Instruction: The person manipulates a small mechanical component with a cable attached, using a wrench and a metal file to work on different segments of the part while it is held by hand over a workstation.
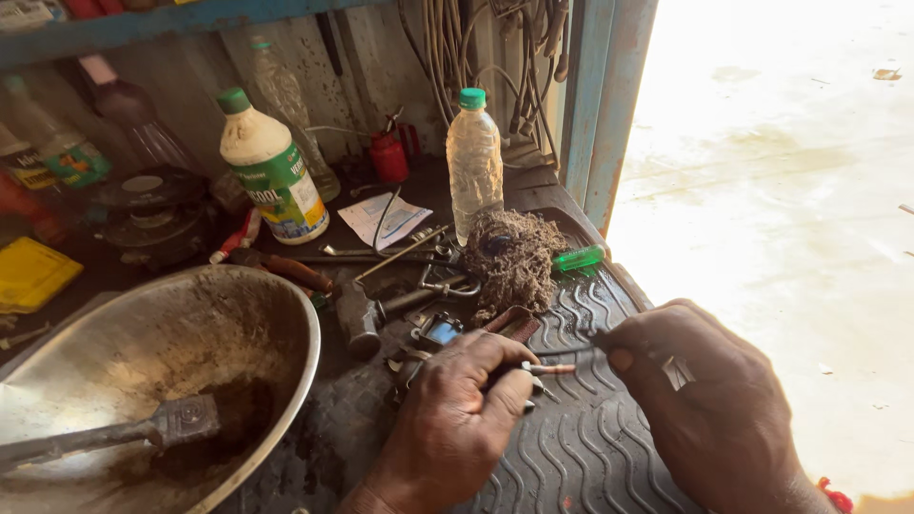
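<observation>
Thin metal rod (557, 368), short, reddish at one end: pinched in left hand (457, 419), thumb and fingers closed around it, above ribbed black rubber mat (571, 457) on desk. Long axis runs left to right, free end pointing toward right hand (709, 400), which lies just beside it, fingers curled around a small dark part; contents unclear. Dented metal bowl (238, 314) sits well to the left.

Thin metal rod (552, 368) — short, slender, dull grey; lies level, lower centre of frame, pinched at both ends.
</observation>
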